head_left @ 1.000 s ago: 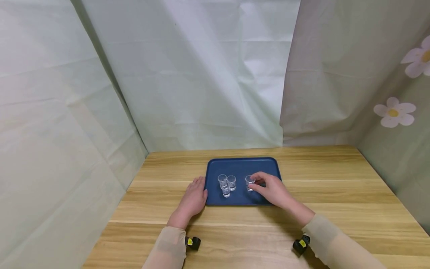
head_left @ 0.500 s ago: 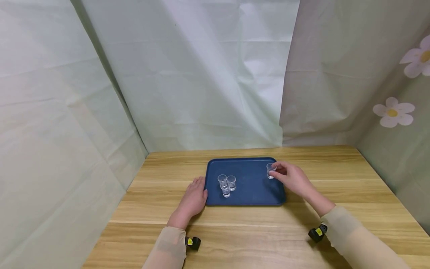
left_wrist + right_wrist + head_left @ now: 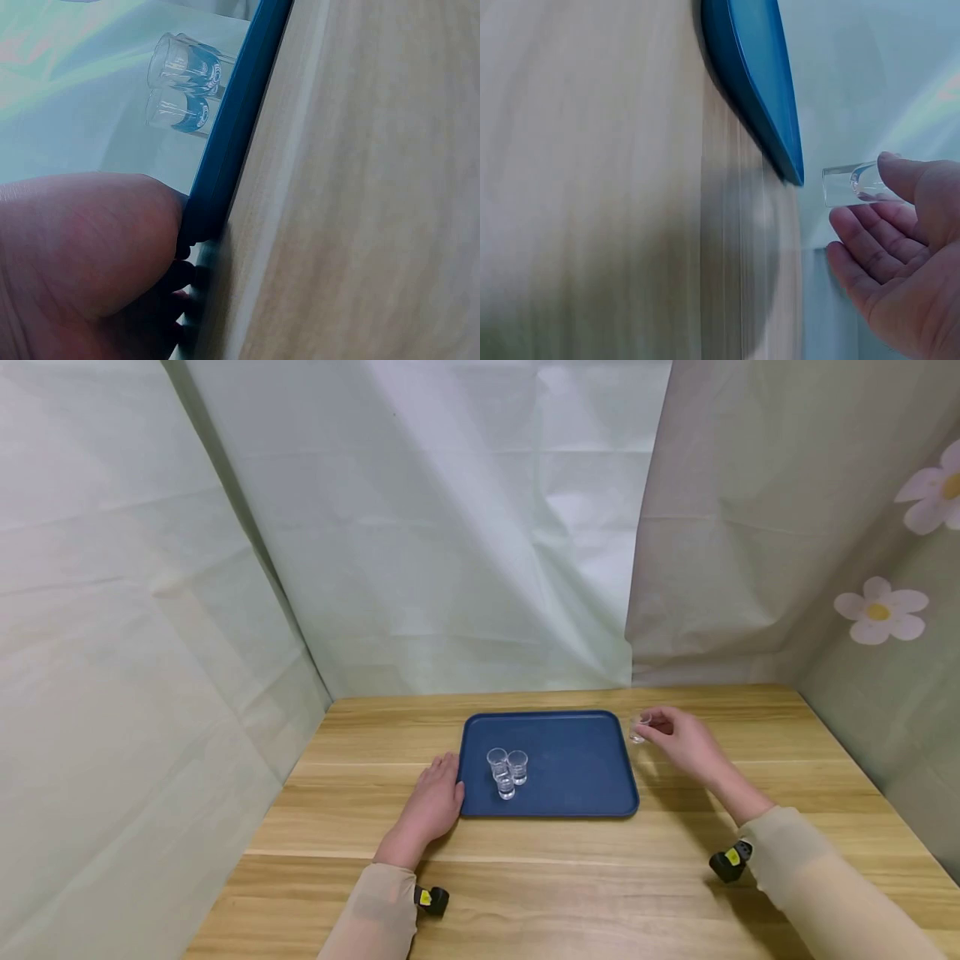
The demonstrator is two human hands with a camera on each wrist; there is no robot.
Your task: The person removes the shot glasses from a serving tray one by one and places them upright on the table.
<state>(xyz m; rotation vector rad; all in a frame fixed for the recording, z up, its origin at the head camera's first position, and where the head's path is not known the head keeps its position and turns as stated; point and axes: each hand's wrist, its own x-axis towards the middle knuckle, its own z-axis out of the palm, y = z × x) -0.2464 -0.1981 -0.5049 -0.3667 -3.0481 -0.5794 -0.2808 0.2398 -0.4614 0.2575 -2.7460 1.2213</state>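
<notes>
In the head view my right hand [image 3: 692,746] pinches a small clear shot glass [image 3: 637,732] between thumb and fingers, just beyond the tray's right edge. The right wrist view shows that glass [image 3: 841,186] in the air, apart from the wooden surface. My left hand [image 3: 431,799] lies flat with its fingers straight, its inner side against the left edge of the blue tray [image 3: 573,768]. Three more shot glasses stand bunched together on the tray's left part: one behind [image 3: 497,760], one to the right [image 3: 518,767] and one in front [image 3: 506,789].
The tray lies on a wood-grain table [image 3: 540,893]. Pale cloth walls [image 3: 480,568] enclose the table's back and sides, the right one printed with white flowers [image 3: 879,610]. Each wrist carries a small black camera [image 3: 731,861].
My right hand has carried the shot glass rightward and away from me, from over the tray to beyond its right edge. The left hand, the tray and the other glasses have stayed put.
</notes>
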